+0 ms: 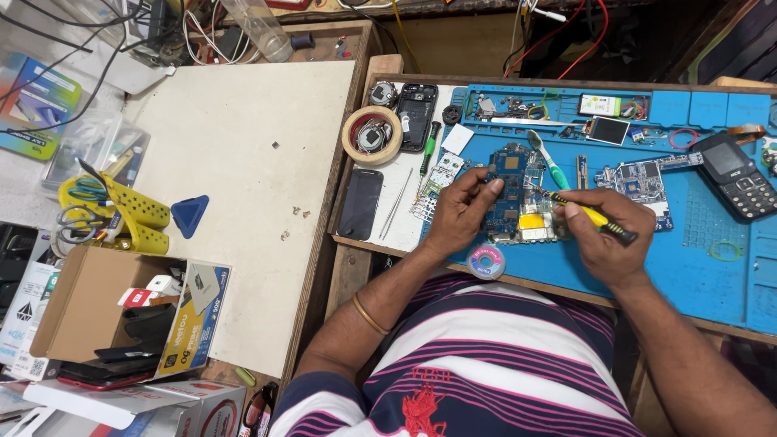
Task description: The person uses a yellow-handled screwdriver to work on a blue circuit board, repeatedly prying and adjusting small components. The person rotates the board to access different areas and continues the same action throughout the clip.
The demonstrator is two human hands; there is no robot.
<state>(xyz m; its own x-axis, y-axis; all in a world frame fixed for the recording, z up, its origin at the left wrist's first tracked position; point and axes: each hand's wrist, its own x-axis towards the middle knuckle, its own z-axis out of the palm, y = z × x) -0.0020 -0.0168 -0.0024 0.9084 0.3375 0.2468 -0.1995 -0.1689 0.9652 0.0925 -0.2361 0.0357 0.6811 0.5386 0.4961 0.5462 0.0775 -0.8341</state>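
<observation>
A blue phone circuit board (pixel 511 174) with a yellow patch lies on the blue work mat (pixel 696 267). My left hand (pixel 457 212) presses on the board's left edge and holds it down. My right hand (pixel 603 235) grips a yellow-handled screwdriver (pixel 595 217), its tip resting on the board's right part. A small round solder wick spool (pixel 486 262) sits on the mat just below the board.
A second circuit board (pixel 639 182), a green toothbrush (pixel 549 160), a black keypad phone (pixel 736 176), tape roll (pixel 371 134), tweezers (pixel 396 202) and a dark phone screen (pixel 360 204) surround the board. To the left stand a white board (pixel 243 178), a yellow tool caddy (pixel 133 214) and a cardboard box (pixel 89 299).
</observation>
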